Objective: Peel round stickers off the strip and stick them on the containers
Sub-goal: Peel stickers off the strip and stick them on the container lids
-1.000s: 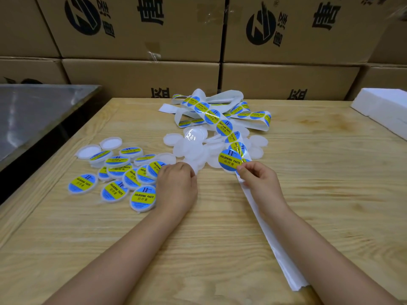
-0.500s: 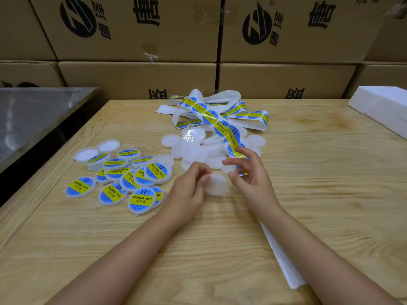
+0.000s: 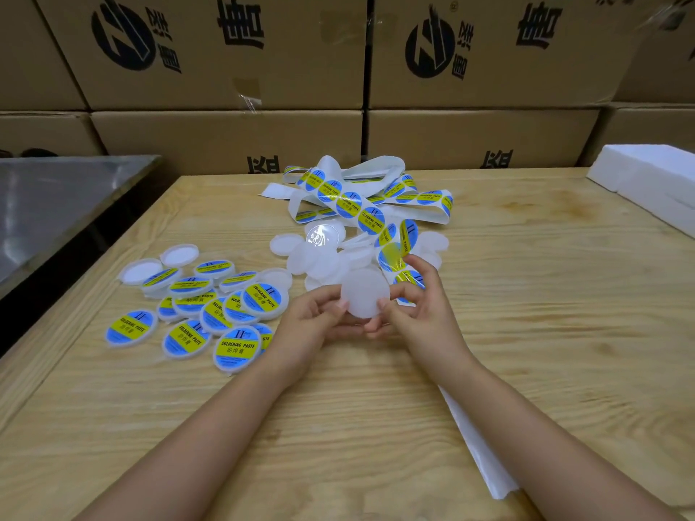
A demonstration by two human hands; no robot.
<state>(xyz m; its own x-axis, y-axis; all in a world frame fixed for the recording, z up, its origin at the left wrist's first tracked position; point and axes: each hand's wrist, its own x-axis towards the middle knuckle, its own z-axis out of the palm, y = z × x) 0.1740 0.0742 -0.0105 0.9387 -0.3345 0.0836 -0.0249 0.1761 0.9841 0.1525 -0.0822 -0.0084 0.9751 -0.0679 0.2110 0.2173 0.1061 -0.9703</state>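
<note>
A plain round white container (image 3: 363, 297) is held up above the wooden table (image 3: 545, 332) between both hands. My left hand (image 3: 314, 321) pinches its left rim with thumb and fingers. My right hand (image 3: 421, 310) grips its right rim, and a blue-and-yellow round sticker (image 3: 409, 277) shows behind those fingers. The sticker strip (image 3: 361, 204) runs from a loose heap at the back down under my right hand, its bare white backing (image 3: 477, 453) trailing off toward me. Unlabelled containers (image 3: 319, 257) lie heaped just beyond my hands.
A pile of labelled containers (image 3: 210, 310) covers the table to the left, with two open white ones (image 3: 179, 254) behind it. Cardboard boxes (image 3: 225, 50) wall off the back. A steel surface (image 3: 56, 204) lies at far left, white foam blocks (image 3: 654, 182) at far right.
My left hand left the labelled pile and picked a plain container from the heap. Both hands came together and now hold it up; the right hand's sticker is tucked behind its fingers.
</note>
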